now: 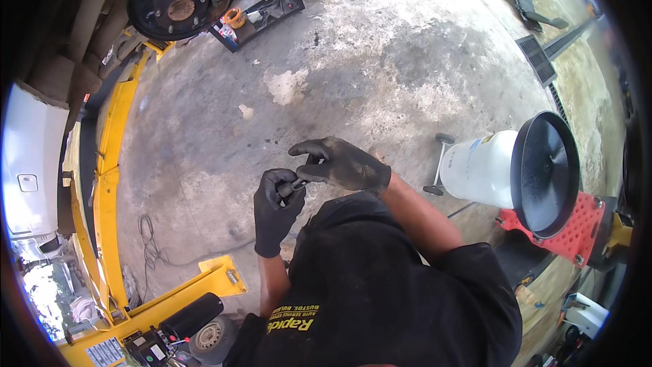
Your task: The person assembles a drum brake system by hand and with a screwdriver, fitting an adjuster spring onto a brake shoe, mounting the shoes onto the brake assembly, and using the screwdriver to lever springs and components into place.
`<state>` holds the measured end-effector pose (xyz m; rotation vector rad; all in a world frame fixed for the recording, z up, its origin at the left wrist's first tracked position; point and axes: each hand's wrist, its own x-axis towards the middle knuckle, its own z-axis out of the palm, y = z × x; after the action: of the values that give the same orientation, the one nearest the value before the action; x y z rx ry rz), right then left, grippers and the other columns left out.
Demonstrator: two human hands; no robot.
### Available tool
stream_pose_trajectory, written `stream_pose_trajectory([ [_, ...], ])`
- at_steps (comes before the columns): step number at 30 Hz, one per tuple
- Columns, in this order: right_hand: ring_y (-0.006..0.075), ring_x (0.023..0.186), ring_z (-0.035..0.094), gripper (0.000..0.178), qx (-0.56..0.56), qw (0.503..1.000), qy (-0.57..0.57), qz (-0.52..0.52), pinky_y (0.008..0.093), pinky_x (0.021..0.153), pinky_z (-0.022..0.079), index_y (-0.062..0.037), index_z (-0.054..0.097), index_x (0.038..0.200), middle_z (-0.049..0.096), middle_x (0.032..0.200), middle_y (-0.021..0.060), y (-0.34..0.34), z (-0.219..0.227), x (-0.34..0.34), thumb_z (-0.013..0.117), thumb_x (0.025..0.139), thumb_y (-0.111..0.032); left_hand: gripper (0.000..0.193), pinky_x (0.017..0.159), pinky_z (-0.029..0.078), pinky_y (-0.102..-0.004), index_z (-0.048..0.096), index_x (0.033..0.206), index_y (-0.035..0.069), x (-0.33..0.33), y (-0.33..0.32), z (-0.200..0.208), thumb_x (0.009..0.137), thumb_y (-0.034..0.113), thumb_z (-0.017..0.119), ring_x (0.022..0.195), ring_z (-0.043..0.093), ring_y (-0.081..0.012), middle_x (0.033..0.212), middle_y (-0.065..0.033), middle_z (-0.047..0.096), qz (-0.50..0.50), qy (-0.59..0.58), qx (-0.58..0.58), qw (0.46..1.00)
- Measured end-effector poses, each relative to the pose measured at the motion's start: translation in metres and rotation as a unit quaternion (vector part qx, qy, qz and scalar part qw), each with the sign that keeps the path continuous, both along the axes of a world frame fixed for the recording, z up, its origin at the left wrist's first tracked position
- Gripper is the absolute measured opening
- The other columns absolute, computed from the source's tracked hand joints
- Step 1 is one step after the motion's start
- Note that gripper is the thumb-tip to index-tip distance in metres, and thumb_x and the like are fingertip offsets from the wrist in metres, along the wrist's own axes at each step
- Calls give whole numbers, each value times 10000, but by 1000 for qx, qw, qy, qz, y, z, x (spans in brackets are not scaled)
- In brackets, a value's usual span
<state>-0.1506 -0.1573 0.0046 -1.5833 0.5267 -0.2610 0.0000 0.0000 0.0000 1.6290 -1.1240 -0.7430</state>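
My left hand [275,212], in a black glove, is closed around a small metal part with spring-like coils [285,190]. A short hooked end of it sticks out beyond the fingers, toward the right. Just above and to the right is my right hand [346,165], also in a black glove. Its index finger stretches left and its thumb curves in beside the hooked end, with a gap between them. Whether the thumb touches the metal is too small to tell. Both hands are held in front of my body, over the concrete floor [217,143].
At the upper left hangs an exposed wheel hub [180,8]; a yellow lift arm [112,143] runs down the left. Beside the hub is a black-framed cart [288,3]. On the right stand a white drain tank [479,168] with a black pan [547,173] and a red platform [581,231].
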Motion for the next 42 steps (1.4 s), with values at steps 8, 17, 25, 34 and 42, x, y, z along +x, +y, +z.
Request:
stream_pose_trajectory([
  [8, 170, 790, 653, 409, -46, 999, -15, -17, 344, 758, 528, 10, 649, 1298, 713, 923, 113, 11, 8, 4, 670, 1008, -277, 286, 594, 463, -227, 570, 1068, 37, 3, 11, -6, 857, -57, 738, 674, 533, -37, 952, -26, 647, 20, 6, -22, 1000],
  [17, 223, 868, 708, 447, -67, 996, -59, -5, 365, 800, 542, 13, 645, 1308, 754, 1002, 182, 22, 5, 21, 681, 1003, -313, 275, 608, 472, -228, 573, 1071, 33, 16, 28, -6, 864, -54, 731, 679, 540, -39, 944, -24, 641, 58, 99, 15, 993],
  [25, 204, 844, 716, 431, -60, 998, -4, -27, 363, 768, 548, 41, 679, 1234, 733, 950, 210, 26, 11, 28, 729, 962, -289, 288, 615, 483, -235, 590, 1069, 37, 18, 26, -4, 841, -61, 736, 700, 572, -52, 974, -34, 657, 19, -27, -45, 998],
  [34, 114, 790, 605, 356, 44, 999, 1, 6, 300, 724, 510, 26, 686, 1255, 689, 886, 74, 32, 30, 30, 697, 995, -218, 273, 681, 528, -265, 619, 1052, 35, 15, 33, 10, 828, -31, 761, 768, 644, -105, 993, -60, 672, 42, 0, -71, 997],
  [42, 105, 853, 617, 382, -52, 997, -14, 47, 291, 753, 514, 21, 677, 1277, 712, 947, 98, 35, 26, 42, 694, 1001, -242, 298, 680, 511, -256, 614, 1068, 67, 22, 46, 5, 841, -39, 776, 821, 630, -78, 1023, -28, 665, 57, -21, -77, 995],
])
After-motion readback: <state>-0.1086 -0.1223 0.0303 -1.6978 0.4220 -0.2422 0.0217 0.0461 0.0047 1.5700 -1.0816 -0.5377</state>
